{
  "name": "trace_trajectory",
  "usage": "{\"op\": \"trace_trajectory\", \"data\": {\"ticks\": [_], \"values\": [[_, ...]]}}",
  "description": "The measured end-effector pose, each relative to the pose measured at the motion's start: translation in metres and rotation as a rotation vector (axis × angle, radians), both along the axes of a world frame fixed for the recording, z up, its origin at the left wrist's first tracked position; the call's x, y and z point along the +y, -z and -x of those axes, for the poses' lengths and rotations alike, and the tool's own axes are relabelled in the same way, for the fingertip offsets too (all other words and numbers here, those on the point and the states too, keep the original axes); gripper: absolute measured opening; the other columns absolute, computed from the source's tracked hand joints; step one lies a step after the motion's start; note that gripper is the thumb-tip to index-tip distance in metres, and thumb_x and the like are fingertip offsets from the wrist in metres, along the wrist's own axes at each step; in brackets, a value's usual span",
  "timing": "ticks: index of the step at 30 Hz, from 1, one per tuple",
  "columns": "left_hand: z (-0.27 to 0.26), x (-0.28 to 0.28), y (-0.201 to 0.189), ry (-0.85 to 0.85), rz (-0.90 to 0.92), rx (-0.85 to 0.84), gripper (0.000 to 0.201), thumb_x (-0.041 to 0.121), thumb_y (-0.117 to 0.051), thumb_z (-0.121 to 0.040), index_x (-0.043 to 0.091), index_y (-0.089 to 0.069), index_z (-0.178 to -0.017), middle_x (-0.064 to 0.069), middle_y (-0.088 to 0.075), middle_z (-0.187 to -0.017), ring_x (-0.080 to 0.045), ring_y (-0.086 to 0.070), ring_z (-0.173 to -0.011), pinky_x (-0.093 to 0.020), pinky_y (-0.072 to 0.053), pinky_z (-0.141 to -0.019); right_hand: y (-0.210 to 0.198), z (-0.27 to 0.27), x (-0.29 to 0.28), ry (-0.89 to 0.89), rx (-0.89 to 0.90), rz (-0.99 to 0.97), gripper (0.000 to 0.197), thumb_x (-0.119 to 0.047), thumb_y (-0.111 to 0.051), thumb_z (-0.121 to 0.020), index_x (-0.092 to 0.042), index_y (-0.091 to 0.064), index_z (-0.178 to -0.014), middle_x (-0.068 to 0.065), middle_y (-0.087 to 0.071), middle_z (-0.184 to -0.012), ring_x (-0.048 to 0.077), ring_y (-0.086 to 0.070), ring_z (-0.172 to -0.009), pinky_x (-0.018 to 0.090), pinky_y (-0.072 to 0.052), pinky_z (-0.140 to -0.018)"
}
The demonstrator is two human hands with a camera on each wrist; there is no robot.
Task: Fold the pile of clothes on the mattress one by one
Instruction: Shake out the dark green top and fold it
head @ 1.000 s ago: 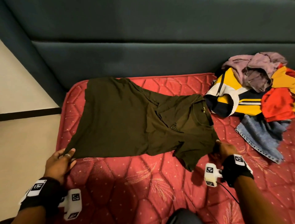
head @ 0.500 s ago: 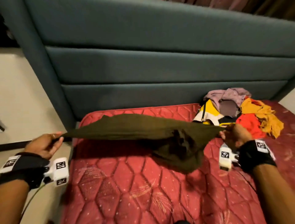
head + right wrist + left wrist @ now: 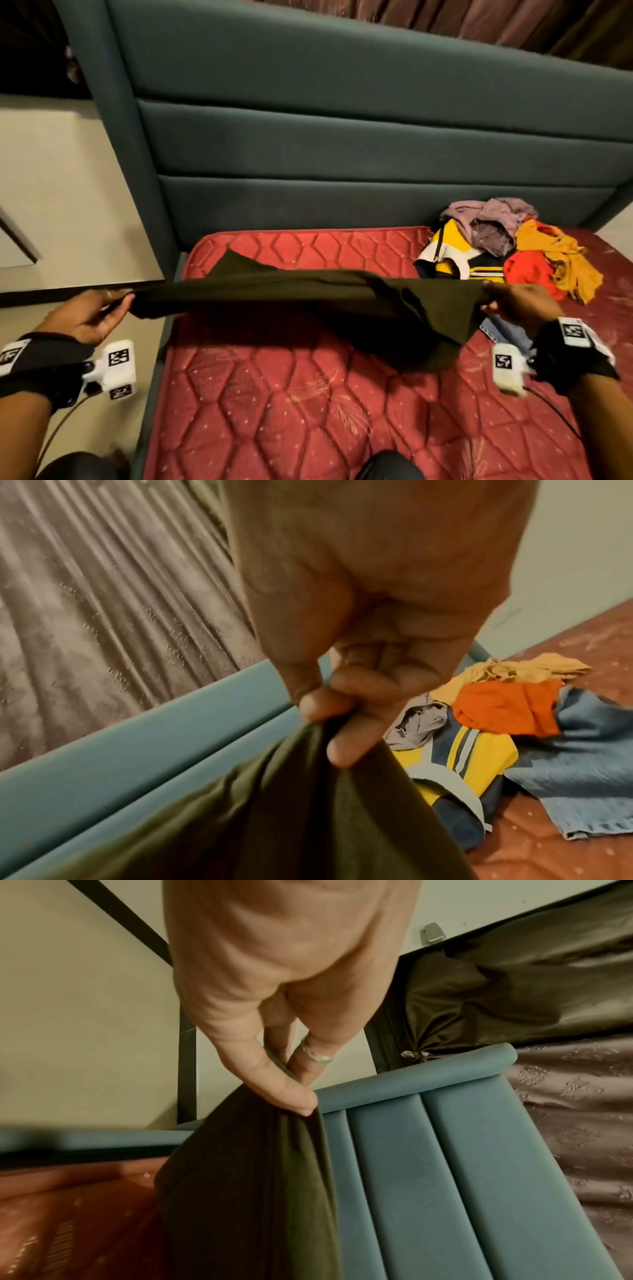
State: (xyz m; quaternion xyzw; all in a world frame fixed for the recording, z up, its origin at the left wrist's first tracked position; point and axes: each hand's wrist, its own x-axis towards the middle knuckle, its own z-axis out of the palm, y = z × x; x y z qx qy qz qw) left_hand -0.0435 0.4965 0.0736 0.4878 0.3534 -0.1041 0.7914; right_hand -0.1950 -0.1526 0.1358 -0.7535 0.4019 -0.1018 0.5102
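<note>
Held dark olive cotton shirt (image 3: 308,301) taut above red quilted mattress (image 3: 308,394), left hand (image 3: 89,317) and right hand (image 3: 520,303) pinching opposite edges, to lay it flat for folding.

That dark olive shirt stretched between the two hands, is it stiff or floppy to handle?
Probably floppy: the olive shirt sags between the left hand and right hand, its lower part drooping toward the mattress. Likely light, since a fingertip pinch at each end holds it. It creases softly at each grip, so unlikely slippery.
</note>
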Motion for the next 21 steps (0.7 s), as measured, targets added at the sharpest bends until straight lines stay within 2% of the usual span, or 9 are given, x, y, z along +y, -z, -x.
{"op": "trace_trajectory", "data": {"ticks": [2, 4, 6, 8, 11, 13, 16, 18, 21], "values": [[0.004, -0.006, 0.005, 0.028, -0.044, 0.027, 0.017, 0.000, -0.048, -0.101, 0.002, -0.059, -0.088, -0.003, -0.059, -0.091, -0.010, -0.059, -0.084, -0.011, -0.054, -0.051, 0.002, -0.001, 0.003, 0.015, 0.086, 0.083, 0.027, -0.018, -0.069, -0.088, 0.007, -0.069, -0.078, 0.014, -0.064, -0.049, 0.021, -0.049, -0.045, 0.022, -0.029, -0.049], [0.009, -0.005, 0.010, 0.051, -0.058, 0.062, 0.017, 0.001, -0.049, -0.101, 0.002, -0.058, -0.087, -0.004, -0.057, -0.090, -0.010, -0.058, -0.083, -0.011, -0.053, -0.048, 0.007, 0.001, -0.001, 0.028, 0.122, 0.109, 0.026, -0.020, -0.070, -0.084, 0.005, -0.070, -0.074, 0.009, -0.059, -0.044, 0.020, -0.051, -0.046, 0.022, -0.031, -0.049], [0.011, -0.002, 0.010, 0.032, -0.060, 0.057, 0.017, 0.002, -0.051, -0.100, 0.002, -0.057, -0.085, -0.004, -0.056, -0.088, -0.010, -0.058, -0.082, -0.012, -0.053, -0.049, 0.007, 0.005, -0.001, 0.058, 0.109, 0.096, 0.034, -0.021, -0.071, -0.082, 0.013, -0.069, -0.083, 0.012, -0.059, -0.046, 0.024, -0.053, -0.055, 0.024, -0.034, -0.051], [0.009, 0.002, 0.004, 0.014, -0.047, 0.030, 0.014, 0.002, -0.053, -0.099, 0.003, -0.059, -0.086, -0.004, -0.058, -0.090, -0.011, -0.060, -0.085, -0.012, -0.054, -0.050, 0.001, 0.008, 0.000, 0.056, 0.095, 0.090, 0.035, -0.021, -0.072, -0.085, 0.014, -0.069, -0.086, 0.013, -0.058, -0.048, 0.023, -0.052, -0.048, 0.020, -0.033, -0.045], [0.007, 0.008, -0.011, 0.008, 0.044, -0.056, 0.009, 0.004, -0.055, -0.098, 0.002, -0.061, -0.091, -0.005, -0.062, -0.097, -0.011, -0.063, -0.092, -0.014, -0.057, -0.059, -0.020, 0.016, 0.007, -0.020, 0.021, 0.046, 0.031, -0.028, -0.070, -0.091, 0.001, -0.066, -0.081, 0.017, -0.057, -0.062, 0.009, -0.050, -0.032, 0.013, -0.027, -0.031], [0.006, 0.010, -0.026, 0.071, 0.047, -0.149, 0.009, 0.001, -0.053, -0.097, 0.002, -0.062, -0.096, -0.006, -0.064, -0.098, -0.011, -0.067, -0.090, -0.014, -0.058, -0.067, -0.037, 0.021, 0.009, -0.096, -0.065, 0.046, 0.030, -0.032, -0.066, -0.094, -0.006, -0.068, -0.080, 0.020, -0.061, -0.063, 0.006, -0.050, -0.033, 0.011, -0.026, -0.031], [0.001, 0.009, -0.050, 0.176, -0.157, -0.352, 0.022, -0.010, -0.053, -0.093, 0.006, -0.067, -0.100, -0.005, -0.074, -0.086, -0.009, -0.073, -0.079, -0.015, -0.057, -0.072, -0.062, 0.021, 0.004, -0.147, -0.162, 0.084, 0.027, -0.034, -0.064, -0.095, -0.011, -0.071, -0.085, 0.013, -0.073, -0.068, 0.015, -0.065, -0.048, 0.014, -0.033, -0.038], [-0.008, 0.008, -0.068, 0.210, -0.342, -0.470, 0.025, -0.007, -0.055, -0.094, 0.011, -0.073, -0.092, 0.001, -0.076, -0.076, -0.008, -0.074, -0.076, -0.016, -0.058, -0.074, -0.090, 0.014, 0.002, -0.146, -0.221, 0.128, 0.025, -0.037, -0.059, -0.098, -0.014, -0.067, -0.094, 0.002, -0.074, -0.067, 0.009, -0.071, -0.056, 0.015, -0.037, -0.041], [-0.040, 0.006, -0.112, 0.153, -0.502, -0.633, 0.021, 0.007, -0.057, -0.099, 0.018, -0.071, -0.087, 0.010, -0.075, -0.076, -0.003, -0.073, -0.075, -0.014, -0.058, -0.071, -0.146, -0.010, 0.002, -0.066, -0.415, 0.129, 0.047, -0.067, -0.063, -0.073, -0.023, -0.059, -0.087, -0.010, -0.072, -0.064, 0.000, -0.070, -0.057, 0.020, -0.045, -0.051]]}}
